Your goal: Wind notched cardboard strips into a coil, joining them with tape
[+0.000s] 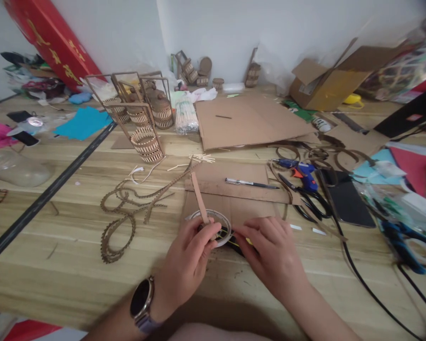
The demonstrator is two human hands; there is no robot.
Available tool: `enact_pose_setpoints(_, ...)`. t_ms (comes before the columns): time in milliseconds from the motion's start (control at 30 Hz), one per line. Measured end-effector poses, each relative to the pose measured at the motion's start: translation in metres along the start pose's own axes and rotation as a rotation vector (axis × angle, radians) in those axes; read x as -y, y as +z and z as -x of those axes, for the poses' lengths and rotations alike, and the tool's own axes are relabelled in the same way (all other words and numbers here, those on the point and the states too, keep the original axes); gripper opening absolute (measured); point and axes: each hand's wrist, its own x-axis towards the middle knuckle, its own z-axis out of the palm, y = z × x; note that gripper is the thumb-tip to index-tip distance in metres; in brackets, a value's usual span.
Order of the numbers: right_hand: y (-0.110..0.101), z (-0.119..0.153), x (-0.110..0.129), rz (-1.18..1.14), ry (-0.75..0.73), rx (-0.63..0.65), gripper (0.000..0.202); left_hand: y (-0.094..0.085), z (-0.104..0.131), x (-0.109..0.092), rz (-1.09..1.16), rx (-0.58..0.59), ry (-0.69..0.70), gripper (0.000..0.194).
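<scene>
Left hand (190, 251): fingers pinch a cardboard strip (199, 198) over a pale ring (229, 227).
Right hand (275, 253): fingers narrow, beside the ring; what they hold, I cannot tell.

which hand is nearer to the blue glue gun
The right. The right hand is on the near side of the blue glue gun and a little left of it, not touching it; the left hand, holding a brown strip, is farther off to the left.
</scene>
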Motion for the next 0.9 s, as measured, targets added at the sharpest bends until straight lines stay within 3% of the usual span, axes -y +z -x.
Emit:
enact_pose_setpoints(167, 0.001, -0.001, 0.003, -0.009, 0.027, 0.058, 0.016, 0.001, 0.001, -0.001, 0.002, 0.015, 0.010, 0.029)
enact_pose_setpoints(500, -0.006, -0.008, -0.004, -0.698, 0.451, 0.198, 0.014, -0.007, -0.004, -0.007, 0.132, 0.132, -0.205, 0.028)
enact_pose_setpoints(900, -0.007, -0.012, 0.003, -0.815, 0.592, 0.138, 0.014, -0.008, -0.007, -0.012, 0.131, 0.107, -0.168, 0.029)
